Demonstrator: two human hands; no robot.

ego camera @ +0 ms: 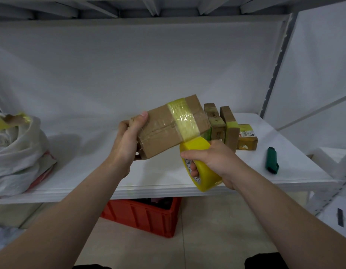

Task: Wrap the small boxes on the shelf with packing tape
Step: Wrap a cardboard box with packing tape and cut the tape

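Box (164, 131), banded with yellow tape, held tilted above shelf (90, 171) near its front edge, left hand (127, 140) gripping its near end, right hand (212, 158) curled through tape roll (206, 173) at its far corner; bare shelf between bag (17, 156) and standing boxes (217, 126), their printing unreadable.

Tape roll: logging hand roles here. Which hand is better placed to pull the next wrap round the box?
Right. The right hand grips the yellow tape roll, its strip already stuck to the cardboard box; the left hand is busy holding that box.
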